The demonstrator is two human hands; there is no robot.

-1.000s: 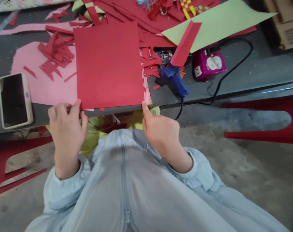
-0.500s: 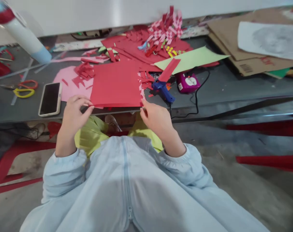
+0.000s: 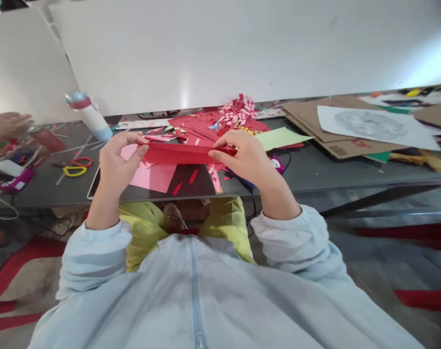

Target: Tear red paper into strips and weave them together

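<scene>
A sheet of red paper point(image 3: 179, 154) is lifted above the table, with a narrow fold along its upper edge. At its left end my left hand point(image 3: 120, 162) pinches it between thumb and fingers. The right end is pinched the same way by my right hand point(image 3: 247, 157). Beneath the sheet lies pink paper point(image 3: 155, 178) with loose red strips on and beside it. A blue glue gun point(image 3: 246, 182) is mostly hidden behind my right hand. Part of a phone point(image 3: 93, 183) shows beside my left wrist.
Scissors point(image 3: 75, 167) and a white bottle point(image 3: 93, 118) stand or lie left. Woven paper strips point(image 3: 240, 110) are heaped behind, near light green paper point(image 3: 284, 138). Cardboard point(image 3: 337, 145) bears a drawing point(image 3: 369, 127). Another person's hand point(image 3: 9, 126) is at far left.
Both hands have raised the red sheet off the table, and it now appears as a narrow band. The pink paper and loose strips beneath are uncovered. The view has tilted upward.
</scene>
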